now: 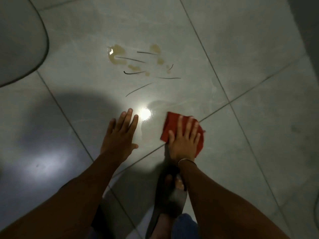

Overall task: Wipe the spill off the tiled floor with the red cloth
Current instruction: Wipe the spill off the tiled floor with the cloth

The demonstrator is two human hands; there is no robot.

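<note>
A yellowish-brown spill (119,55) lies in several puddles on the grey tiled floor (241,49), with thin dark strands (131,59) scattered across it. The red cloth (170,125) is flat on the floor well nearer to me than the spill, at a tile joint. My right hand (183,140) presses flat on the cloth, fingers spread. My left hand (120,133) rests palm down on the bare tile to the left of the cloth, holding nothing.
A bright light reflection (145,113) glares on a wet-looking patch between my hands. My foot in a dark sandal (170,200) stands just behind my right wrist. A grey rounded object with a dark edge (20,40) fills the far left corner.
</note>
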